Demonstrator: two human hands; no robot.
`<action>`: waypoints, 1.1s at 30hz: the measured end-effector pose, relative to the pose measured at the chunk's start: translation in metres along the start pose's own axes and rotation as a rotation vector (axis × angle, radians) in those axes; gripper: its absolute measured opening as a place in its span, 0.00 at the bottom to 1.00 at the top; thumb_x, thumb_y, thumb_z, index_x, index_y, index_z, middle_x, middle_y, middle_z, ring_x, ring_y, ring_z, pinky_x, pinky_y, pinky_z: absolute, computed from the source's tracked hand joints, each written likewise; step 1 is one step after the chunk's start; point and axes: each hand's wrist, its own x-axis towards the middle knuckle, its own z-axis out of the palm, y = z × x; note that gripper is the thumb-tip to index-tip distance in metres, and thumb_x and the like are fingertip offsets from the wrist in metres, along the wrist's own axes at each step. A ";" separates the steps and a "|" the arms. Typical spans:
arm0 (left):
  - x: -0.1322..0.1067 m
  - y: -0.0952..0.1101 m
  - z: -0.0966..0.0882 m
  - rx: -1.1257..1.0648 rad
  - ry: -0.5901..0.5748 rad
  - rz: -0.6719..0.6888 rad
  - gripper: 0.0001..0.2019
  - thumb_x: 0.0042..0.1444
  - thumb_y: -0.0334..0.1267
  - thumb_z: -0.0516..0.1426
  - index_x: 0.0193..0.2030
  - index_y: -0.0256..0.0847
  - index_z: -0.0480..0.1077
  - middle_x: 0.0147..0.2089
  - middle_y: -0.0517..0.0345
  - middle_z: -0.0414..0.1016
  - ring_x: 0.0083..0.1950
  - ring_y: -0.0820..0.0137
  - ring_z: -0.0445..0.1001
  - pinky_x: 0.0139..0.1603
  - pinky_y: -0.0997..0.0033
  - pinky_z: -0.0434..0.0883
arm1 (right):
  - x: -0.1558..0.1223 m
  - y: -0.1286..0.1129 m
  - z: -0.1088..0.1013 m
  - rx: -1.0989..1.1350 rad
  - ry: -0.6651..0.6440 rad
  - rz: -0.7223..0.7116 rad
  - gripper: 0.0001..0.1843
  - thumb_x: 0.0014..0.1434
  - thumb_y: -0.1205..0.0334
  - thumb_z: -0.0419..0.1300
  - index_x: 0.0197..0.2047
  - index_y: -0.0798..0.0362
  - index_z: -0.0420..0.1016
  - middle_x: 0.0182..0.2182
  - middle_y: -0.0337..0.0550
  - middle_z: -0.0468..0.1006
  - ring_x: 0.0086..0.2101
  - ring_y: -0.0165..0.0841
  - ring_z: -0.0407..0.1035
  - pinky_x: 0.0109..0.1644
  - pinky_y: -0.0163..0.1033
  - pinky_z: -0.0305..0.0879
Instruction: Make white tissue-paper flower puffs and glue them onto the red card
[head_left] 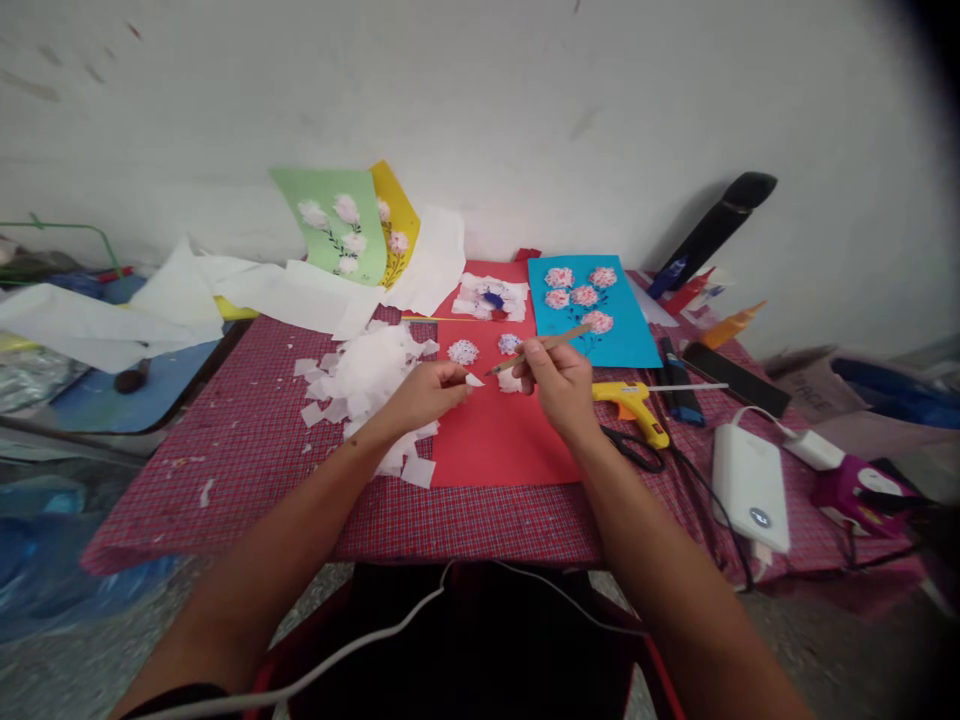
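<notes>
Above red paper sheet (495,440): left hand (424,395) grip pinches small white tissue square (474,380), right hand (559,385) grip clamps thin wooden pencil (540,348). Tissue-shaping step, guessing; tip needs centring.

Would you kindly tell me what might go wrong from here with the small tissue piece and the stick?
1. The small tissue piece is pinched only by the fingertips of the left hand; it might tear or slip against the wooden stick in the right hand.
2. The glue gun lies close beside the right wrist; a sideways move may knock it.
3. The loose tissue pile beside the left wrist could scatter onto the red sheet.
</notes>
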 end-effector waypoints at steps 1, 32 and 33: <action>0.000 0.000 0.000 -0.012 -0.012 -0.014 0.05 0.56 0.39 0.59 0.34 0.40 0.73 0.27 0.62 0.67 0.28 0.73 0.63 0.31 0.71 0.61 | -0.001 0.000 0.001 -0.007 -0.014 -0.002 0.22 0.63 0.39 0.60 0.37 0.51 0.76 0.25 0.39 0.76 0.20 0.28 0.65 0.25 0.37 0.64; -0.001 0.000 0.000 -0.104 -0.119 0.000 0.10 0.56 0.39 0.62 0.43 0.38 0.78 0.30 0.60 0.73 0.29 0.75 0.67 0.33 0.72 0.64 | -0.001 0.015 0.002 -0.105 -0.324 -0.020 0.21 0.67 0.46 0.59 0.33 0.55 0.80 0.32 0.44 0.80 0.24 0.26 0.67 0.28 0.35 0.64; 0.000 0.000 0.000 -0.132 -0.123 -0.001 0.10 0.55 0.38 0.62 0.44 0.38 0.78 0.32 0.59 0.74 0.31 0.75 0.68 0.34 0.72 0.65 | -0.001 0.015 0.002 -0.108 -0.317 -0.019 0.21 0.67 0.46 0.60 0.33 0.55 0.80 0.32 0.44 0.80 0.24 0.26 0.67 0.28 0.35 0.64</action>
